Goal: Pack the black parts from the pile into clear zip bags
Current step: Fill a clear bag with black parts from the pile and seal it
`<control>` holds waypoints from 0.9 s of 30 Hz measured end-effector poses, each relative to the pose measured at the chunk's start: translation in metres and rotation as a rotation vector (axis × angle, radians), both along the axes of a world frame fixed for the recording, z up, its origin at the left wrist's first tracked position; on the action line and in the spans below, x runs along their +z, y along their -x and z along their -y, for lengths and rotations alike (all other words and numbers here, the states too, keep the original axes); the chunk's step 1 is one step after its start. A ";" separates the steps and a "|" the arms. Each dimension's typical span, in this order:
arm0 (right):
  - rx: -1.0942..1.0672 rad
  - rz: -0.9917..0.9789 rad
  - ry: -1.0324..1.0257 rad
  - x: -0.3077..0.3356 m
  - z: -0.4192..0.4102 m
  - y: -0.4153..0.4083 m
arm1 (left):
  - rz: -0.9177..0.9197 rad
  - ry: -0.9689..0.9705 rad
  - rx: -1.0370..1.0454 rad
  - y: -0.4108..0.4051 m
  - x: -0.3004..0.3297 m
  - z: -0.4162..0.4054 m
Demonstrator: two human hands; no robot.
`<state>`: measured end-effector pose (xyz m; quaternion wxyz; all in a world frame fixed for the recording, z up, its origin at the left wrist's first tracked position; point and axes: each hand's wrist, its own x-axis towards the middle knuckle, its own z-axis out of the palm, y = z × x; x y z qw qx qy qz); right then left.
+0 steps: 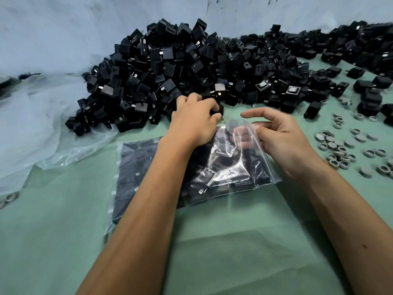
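Head view, two bare forearms reaching forward over a green table surface [212, 262]. Just under and between the wrists lies a clear zip bag [229, 173], partly filled with black parts, its mouth pointing away toward the pile. Beside it, under the left forearm, a second flat bag [134, 167] of black parts lies on the table, looking fuller; whether it is sealed cannot be told.

Right hand [282, 141]: thumb and lower fingers pinch the near-side lip of the bag's mouth, lifting the plastic; index finger extended forward and free, so the hand is half open but gripping the bag edge.

Left hand [195, 120]: fingers curled closed around a black part [218, 110] at the bag mouth, knuckles up, right at the foot of the pile. How many pieces it grips cannot be told.

Just ahead of the left hand, the pile of black parts [191, 67] rises, many with small metal tabs, spreading off to the right. Right of the right hand, well apart, small grey rings [340, 150] are scattered on the table. Left of the left hand, crumpled clear plastic sheeting [53, 135] lies against a pale wall covering [63, 28] behind the pile.
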<state>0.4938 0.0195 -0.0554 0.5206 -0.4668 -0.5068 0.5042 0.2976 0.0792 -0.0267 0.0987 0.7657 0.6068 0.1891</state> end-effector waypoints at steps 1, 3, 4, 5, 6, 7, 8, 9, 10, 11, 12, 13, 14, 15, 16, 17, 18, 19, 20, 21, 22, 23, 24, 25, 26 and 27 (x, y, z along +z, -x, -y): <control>-0.021 -0.022 -0.005 0.000 0.000 0.001 | -0.017 0.043 0.021 0.003 -0.002 -0.001; -0.057 -0.042 -0.028 0.001 0.001 0.001 | -0.025 0.118 0.032 0.007 -0.004 -0.003; -0.042 -0.045 -0.035 0.001 0.001 0.001 | -0.015 0.145 0.033 0.009 -0.005 -0.004; 0.000 -0.050 -0.036 0.001 0.002 0.001 | -0.003 0.163 0.034 0.010 -0.006 -0.004; 0.056 -0.063 -0.034 0.001 0.003 0.002 | 0.004 0.172 0.038 0.010 -0.006 -0.005; 0.104 -0.077 -0.032 0.001 0.004 0.004 | 0.005 0.177 0.045 0.010 -0.007 -0.005; 0.134 -0.086 -0.033 0.002 0.004 0.005 | 0.000 0.181 0.055 0.009 -0.008 -0.004; 0.144 -0.089 -0.036 0.002 0.005 0.006 | -0.008 0.184 0.066 0.009 -0.008 -0.004; 0.139 -0.094 -0.039 0.002 0.005 0.006 | -0.017 0.187 0.076 0.009 -0.009 -0.004; 0.120 -0.096 -0.044 0.002 0.005 0.007 | -0.026 0.192 0.084 0.009 -0.009 -0.004; 0.086 -0.085 -0.054 0.002 0.005 0.006 | -0.033 0.198 0.087 0.009 -0.009 -0.004; 0.043 -0.061 -0.068 0.002 0.005 0.006 | -0.037 0.207 0.086 0.010 -0.010 -0.004; 0.003 -0.038 -0.083 0.003 0.005 0.005 | -0.038 0.217 0.083 0.010 -0.010 -0.004; -0.026 -0.022 -0.097 0.003 0.005 0.004 | -0.039 0.225 0.080 0.010 -0.009 -0.004; -0.044 -0.016 -0.108 0.003 0.005 0.004 | -0.045 0.230 0.077 0.010 -0.009 -0.004; -0.055 -0.013 -0.118 0.003 0.005 0.004 | -0.057 0.234 0.072 0.010 -0.008 -0.005; -0.062 -0.010 -0.127 0.003 0.005 0.004 | -0.072 0.239 0.069 0.010 -0.008 -0.005; -0.069 -0.004 -0.136 0.003 0.005 0.004 | -0.081 0.244 0.068 0.010 -0.007 -0.005; -0.078 0.005 -0.145 0.003 0.005 0.004 | -0.080 0.249 0.069 0.010 -0.007 -0.006; -0.090 0.020 -0.153 0.003 0.005 0.004 | -0.072 0.251 0.071 0.010 -0.008 -0.006; -0.106 0.040 -0.158 0.002 0.004 0.004 | -0.062 0.252 0.074 0.010 -0.008 -0.006; -0.126 0.062 -0.161 0.002 0.004 0.003 | -0.053 0.256 0.077 0.010 -0.008 -0.005; -0.151 0.080 -0.164 0.001 0.003 0.002 | -0.044 0.262 0.079 0.009 -0.009 -0.005; -0.180 0.089 -0.168 0.000 0.002 0.001 | -0.036 0.274 0.081 0.009 -0.009 -0.005; -0.210 0.091 -0.170 0.000 0.001 0.000 | -0.031 0.286 0.084 0.009 -0.009 -0.005; -0.237 0.088 -0.170 0.000 0.001 0.000 | -0.029 0.292 0.086 0.009 -0.009 -0.005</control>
